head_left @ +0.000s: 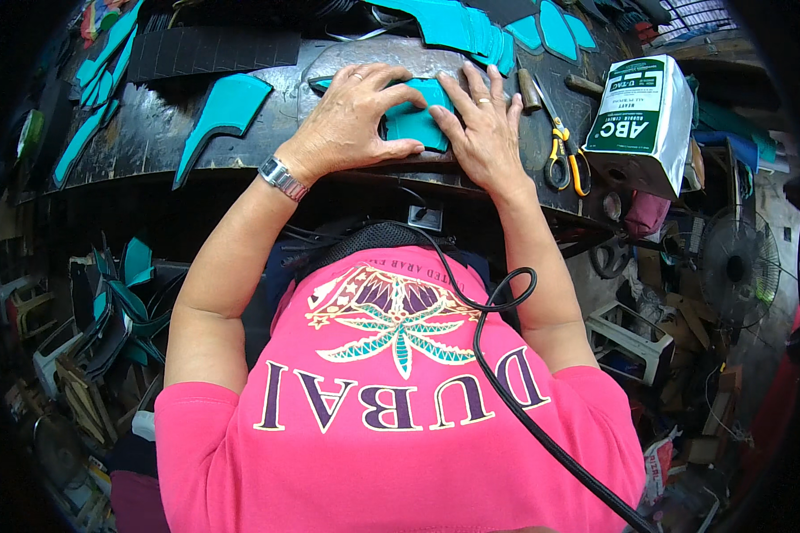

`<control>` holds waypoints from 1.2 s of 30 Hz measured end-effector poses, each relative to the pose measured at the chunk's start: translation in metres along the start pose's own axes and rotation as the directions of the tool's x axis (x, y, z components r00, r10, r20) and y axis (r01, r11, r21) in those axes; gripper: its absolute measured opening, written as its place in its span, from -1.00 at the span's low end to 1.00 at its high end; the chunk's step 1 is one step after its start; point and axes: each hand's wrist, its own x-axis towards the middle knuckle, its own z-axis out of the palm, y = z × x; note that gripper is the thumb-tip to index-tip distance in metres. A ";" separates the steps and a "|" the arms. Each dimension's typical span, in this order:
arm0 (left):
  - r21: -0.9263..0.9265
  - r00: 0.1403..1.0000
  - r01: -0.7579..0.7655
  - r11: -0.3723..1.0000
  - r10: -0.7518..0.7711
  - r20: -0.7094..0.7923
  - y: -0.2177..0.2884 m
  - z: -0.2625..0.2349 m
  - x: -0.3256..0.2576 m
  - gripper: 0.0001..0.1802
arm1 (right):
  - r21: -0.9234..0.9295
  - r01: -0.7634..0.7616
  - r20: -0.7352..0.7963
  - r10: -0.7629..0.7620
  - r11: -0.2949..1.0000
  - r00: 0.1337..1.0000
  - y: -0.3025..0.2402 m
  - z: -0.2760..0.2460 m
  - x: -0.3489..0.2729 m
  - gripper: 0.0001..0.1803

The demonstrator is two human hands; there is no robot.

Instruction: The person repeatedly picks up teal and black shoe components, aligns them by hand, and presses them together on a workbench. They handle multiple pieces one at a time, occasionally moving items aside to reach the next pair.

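A teal cut piece with a dark edge (418, 127), looking like a shoe upper part, lies on the worktable in front of me. My left hand (357, 117) arches over its left side, fingers apart and bent, the thumb at the piece's lower edge. My right hand (485, 129) is spread on its right side, fingers stretched out. The palms hide part of the piece. Left of my hands lies another curved teal piece with a black edge (220, 117). Right of them are a wooden-handled tool (529, 91) and scissors with yellow-and-black handles (564, 153).
A white-and-green can (638, 124) stands at the table's right edge. Stacked teal pieces (458, 28) lie at the back, and a black strip (213, 51) lies at the back left. A black cable (484, 351) crosses my shirt. A fan (740, 266) stands at right.
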 end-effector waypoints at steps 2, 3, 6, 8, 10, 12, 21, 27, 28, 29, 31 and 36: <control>0.001 0.999 0.026 1.000 -0.026 0.040 0.000 -0.002 0.000 -0.42 | -0.020 0.015 0.027 -0.015 1.000 1.000 0.003 0.002 0.008 -0.36; 0.008 0.997 0.044 0.999 -0.044 0.065 -0.001 -0.003 0.000 -0.42 | -0.020 0.021 0.040 -0.020 1.000 0.999 0.004 0.001 0.009 -0.36; 0.035 0.998 0.053 0.998 -0.054 0.042 0.000 -0.004 -0.001 -0.40 | 0.000 0.035 0.052 -0.035 0.999 0.998 0.005 -0.005 -0.001 -0.38; 0.039 0.998 0.058 0.998 -0.059 0.030 0.001 -0.003 -0.002 -0.38 | 0.008 0.036 0.068 -0.037 0.999 0.997 0.004 -0.011 -0.014 -0.40; 0.040 0.998 0.060 0.997 -0.061 0.027 0.001 -0.002 -0.001 -0.37 | -0.004 0.042 0.074 -0.041 0.999 0.996 0.001 -0.017 -0.029 -0.41; 0.043 0.997 0.065 0.997 -0.067 0.030 0.000 -0.002 -0.001 -0.36 | -0.035 0.058 0.070 -0.056 0.998 0.996 -0.004 -0.021 -0.045 -0.42; 0.005 0.991 0.069 0.998 -0.069 0.112 -0.003 -0.011 0.001 -0.38 | -0.012 0.135 0.098 -0.133 0.991 0.986 -0.018 -0.039 -0.078 -0.48; 0.066 0.980 0.139 0.988 -0.147 0.131 -0.002 -0.021 0.001 -0.22 | 0.052 0.072 0.046 -0.074 0.996 0.996 -0.022 -0.026 -0.069 -0.44; 0.069 0.977 0.152 0.986 -0.161 0.141 -0.002 -0.024 0.003 -0.20 | 0.012 0.065 0.076 -0.066 0.998 0.995 -0.024 -0.024 -0.069 -0.43; 0.067 0.980 0.149 0.987 -0.156 0.123 -0.001 -0.025 0.006 -0.15 | -0.030 0.085 0.077 -0.083 0.996 0.994 -0.024 -0.024 -0.071 -0.43; 0.072 0.967 0.188 0.980 -0.197 0.161 0.000 -0.029 0.012 -0.11 | -0.002 0.134 0.016 -0.134 0.991 0.991 -0.024 -0.024 -0.073 -0.49; -0.192 0.938 0.306 0.932 -0.261 0.228 0.004 -0.035 0.023 -0.20 | 0.286 0.137 -0.267 -0.058 0.948 0.962 -0.008 -0.027 -0.059 -0.53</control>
